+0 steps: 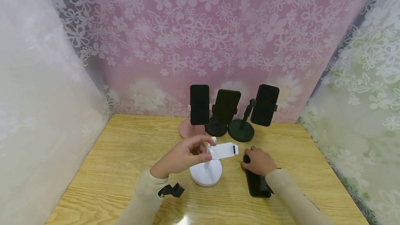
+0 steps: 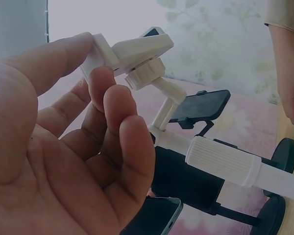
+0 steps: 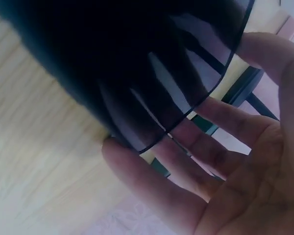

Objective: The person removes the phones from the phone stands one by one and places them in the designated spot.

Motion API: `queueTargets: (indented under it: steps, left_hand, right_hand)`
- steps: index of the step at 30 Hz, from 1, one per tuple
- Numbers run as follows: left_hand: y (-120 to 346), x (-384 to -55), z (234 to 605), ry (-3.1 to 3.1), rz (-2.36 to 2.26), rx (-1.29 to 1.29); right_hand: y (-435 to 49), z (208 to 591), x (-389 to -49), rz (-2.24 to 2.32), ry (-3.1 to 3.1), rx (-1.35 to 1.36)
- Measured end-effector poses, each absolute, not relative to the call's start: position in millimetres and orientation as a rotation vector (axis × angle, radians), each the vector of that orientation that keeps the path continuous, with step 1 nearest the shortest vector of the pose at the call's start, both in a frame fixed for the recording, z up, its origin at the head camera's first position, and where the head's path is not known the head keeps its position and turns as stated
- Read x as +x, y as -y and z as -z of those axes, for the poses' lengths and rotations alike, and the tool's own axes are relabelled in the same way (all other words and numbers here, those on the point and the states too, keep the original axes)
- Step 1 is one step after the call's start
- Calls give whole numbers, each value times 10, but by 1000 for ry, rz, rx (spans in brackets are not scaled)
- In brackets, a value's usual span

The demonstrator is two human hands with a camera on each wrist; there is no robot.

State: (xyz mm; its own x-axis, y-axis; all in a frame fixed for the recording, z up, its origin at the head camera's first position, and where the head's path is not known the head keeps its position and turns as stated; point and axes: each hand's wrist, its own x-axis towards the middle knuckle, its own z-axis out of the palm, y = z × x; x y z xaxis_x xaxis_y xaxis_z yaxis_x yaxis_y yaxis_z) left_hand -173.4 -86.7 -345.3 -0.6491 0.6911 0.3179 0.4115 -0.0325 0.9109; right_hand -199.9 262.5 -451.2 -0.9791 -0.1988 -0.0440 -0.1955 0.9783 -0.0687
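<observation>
A white phone stand (image 1: 206, 175) with a round base stands on the table in the head view. Its clamp (image 1: 222, 151) faces up and is tilted. My left hand (image 1: 184, 155) pinches one end of this clamp between thumb and fingers, as the left wrist view also shows at the clamp's lip (image 2: 102, 54). To the right, a black phone (image 1: 258, 186) lies on the table. With my right hand (image 1: 260, 161) I grip its far end; in the right wrist view the thumb and little finger sit at opposite edges of the dark glossy screen (image 3: 112, 58).
Along the back of the table (image 1: 131, 148) three more stands hold dark phones upright: a pink stand (image 1: 184, 129) at left, a black stand (image 1: 216, 130) in the middle and a dark green stand (image 1: 241, 133) at right. A pink floral curtain (image 1: 200, 37) hangs behind.
</observation>
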Motion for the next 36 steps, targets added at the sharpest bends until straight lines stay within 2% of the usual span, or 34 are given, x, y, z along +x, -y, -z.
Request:
queueTargets:
  steps: [5, 9, 15, 21, 25, 30, 36]
  left_hand:
    - [873, -1714, 3453, -2058, -1712, 1189]
    - [869, -1675, 3455, -2111, -1677, 1199]
    - [861, -1580, 3414, -2119, -1611, 1155]
    - [844, -1601, 3347, -2234, -1578, 1100]
    - [800, -1631, 3328, -2284, -1585, 1095]
    - [766, -1617, 3338, -2292, -1600, 1101]
    - [721, -1582, 3396, -2307, -1619, 1024]
  right_hand:
    - [-2589, 4524, -1957, 87, -3079, -269]
    - [-2474, 4358, -1823, 152, -3018, -141]
    - [-2162, 3640, -1434, 476, -3009, -82]
    - [-1971, 3015, -1220, 976, -3262, -199]
    - [-1805, 2944, -1099, 1118, -3405, -279]
    - [-1620, 2931, -867, 988, -3434, -371]
    - [-1620, 2926, -786, 927, -3371, -329]
